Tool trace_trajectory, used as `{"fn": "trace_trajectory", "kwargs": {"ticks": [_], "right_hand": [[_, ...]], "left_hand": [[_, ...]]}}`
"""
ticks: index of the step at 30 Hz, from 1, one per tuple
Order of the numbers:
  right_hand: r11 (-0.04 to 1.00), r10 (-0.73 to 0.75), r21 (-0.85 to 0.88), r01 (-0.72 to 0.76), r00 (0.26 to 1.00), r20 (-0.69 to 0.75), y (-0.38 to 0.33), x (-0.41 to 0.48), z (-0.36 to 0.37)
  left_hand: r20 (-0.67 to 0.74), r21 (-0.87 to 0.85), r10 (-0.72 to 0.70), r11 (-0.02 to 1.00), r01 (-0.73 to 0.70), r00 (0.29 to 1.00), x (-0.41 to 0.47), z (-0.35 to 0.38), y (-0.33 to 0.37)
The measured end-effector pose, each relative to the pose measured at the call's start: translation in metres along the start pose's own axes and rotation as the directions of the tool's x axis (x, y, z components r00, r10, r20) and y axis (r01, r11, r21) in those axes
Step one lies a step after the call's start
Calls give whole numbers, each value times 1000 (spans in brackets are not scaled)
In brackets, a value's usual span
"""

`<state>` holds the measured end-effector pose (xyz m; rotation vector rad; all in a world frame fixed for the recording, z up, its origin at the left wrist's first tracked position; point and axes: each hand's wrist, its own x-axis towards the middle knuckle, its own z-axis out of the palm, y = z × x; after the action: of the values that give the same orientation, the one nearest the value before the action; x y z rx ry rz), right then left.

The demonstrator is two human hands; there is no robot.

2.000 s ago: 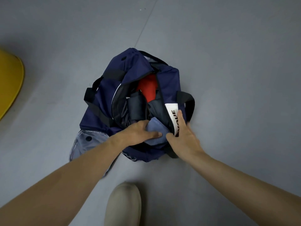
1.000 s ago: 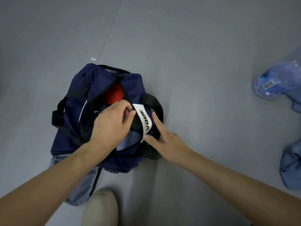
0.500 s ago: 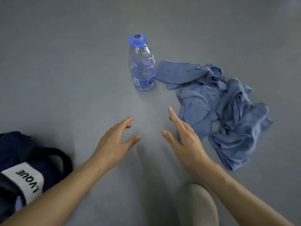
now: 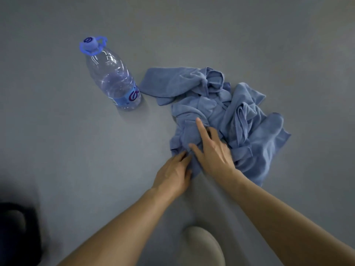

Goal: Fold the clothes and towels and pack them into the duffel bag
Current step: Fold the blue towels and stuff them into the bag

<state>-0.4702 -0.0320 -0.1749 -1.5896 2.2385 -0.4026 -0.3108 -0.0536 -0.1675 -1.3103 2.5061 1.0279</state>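
The right hand (image 4: 211, 150) is laid flat, fingers straight, on the near-left folds of the crumpled blue cloth towel (image 4: 249, 131), nothing clasped; the left hand (image 4: 173, 174) is set at its near edge, though a pinch there cannot be told. The heap is probably being pinned for spreading. A clear plastic blue-capped water bottle (image 4: 113, 77) is stood far left, apart; the dark duffel bag (image 4: 32, 237) is glimpsed near left.

Both bare forearms are stretched forward, the right hand (image 4: 213, 150) laid palm down with fingers spread and straight, the left hand (image 4: 173, 173) set just beside it, fingers loosely extended toward the right thumb.
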Motion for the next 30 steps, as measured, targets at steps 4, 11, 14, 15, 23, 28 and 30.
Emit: {"fn": "trace_trajectory", "kwargs": {"ticks": [4,11,14,15,23,28,30], "right_hand": [[1000,19,-25,-19,1000,21,-8,25,-10],[852,-84,523,26,993,86,-95,-6,-65],[767,-183,635,89,980,84,-153,-17,-112],[742,-215,664,98,972,97,-175,-22,-132],[607,-430,786,120,881,198,-341,-86,-255],[639,-417,763,99,878,236,-426,-136,-280],[634,-391,770,68,888,243,-453,-156,-281]], "left_hand": [[0,-62,-59,996,59,998,-5,-20,-2],[-188,-272,-276,937,220,943,-105,-126,-21],[-273,-368,-332,903,221,903,-174,-183,-17],[-311,-398,-350,892,213,884,-201,-201,-12],[-549,-508,-413,855,102,727,-350,-276,30],[-663,-532,-481,842,92,574,-413,-304,42],[-706,-494,-479,861,122,522,-445,-305,49]]}}
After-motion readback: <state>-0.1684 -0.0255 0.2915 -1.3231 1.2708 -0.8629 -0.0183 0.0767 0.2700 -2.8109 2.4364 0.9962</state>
